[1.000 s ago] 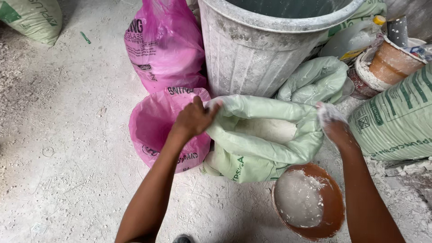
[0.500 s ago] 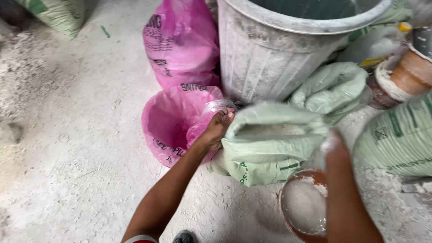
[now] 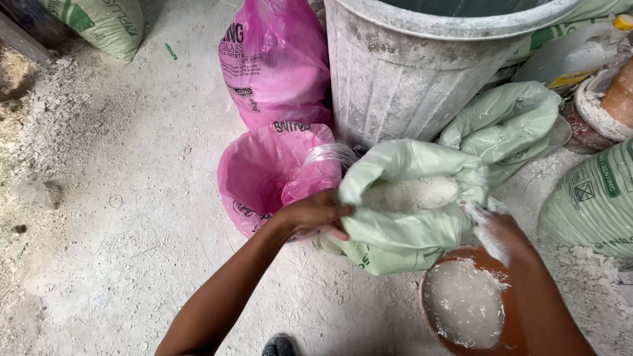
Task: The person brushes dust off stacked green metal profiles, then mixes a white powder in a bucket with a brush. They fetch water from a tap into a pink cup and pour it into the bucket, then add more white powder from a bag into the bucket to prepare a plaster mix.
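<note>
- Dusty grey concrete floor (image 3: pixel 132 217) fills the head view, strewn with white powder and small crumbs of rubble toward the left edge.
- Pale green plastic sack (image 3: pixel 402 224) lies open on the floor at centre, its mouth turned toward the camera, with a heap of white powder (image 3: pixel 412 192) showing inside; dark green print runs along its lower fold.
- Left hand (image 3: pixel 316 214) has its fingers clenched on the left rim of the sack's mouth, holding the plastic bunched.
- Right hand (image 3: pixel 498 231) is coated in white powder and sits at the right rim of the sack, just above the bowl; whether its fingers grip the plastic or only rest there cannot be told.
- Round reddish-brown bowl (image 3: pixel 465 310) stands on the floor just below and right of the sack, touching it, and holds a layer of white powder.
- Open pink plastic bag (image 3: pixel 264 178) with dark lettering sits just left of the sack, its mouth gaping.
- Second pink bag (image 3: pixel 277 59), full and upright with dark print, stands behind it.
- Large ribbed grey bin (image 3: pixel 409 72), dusted white, stands behind the sack.
- Another pale green sack (image 3: pixel 508 122), crumpled, rests to the right of the bin.
- Woven green-printed sacks lie at the right edge (image 3: pixel 593 204) and the top left corner (image 3: pixel 105 23).
</note>
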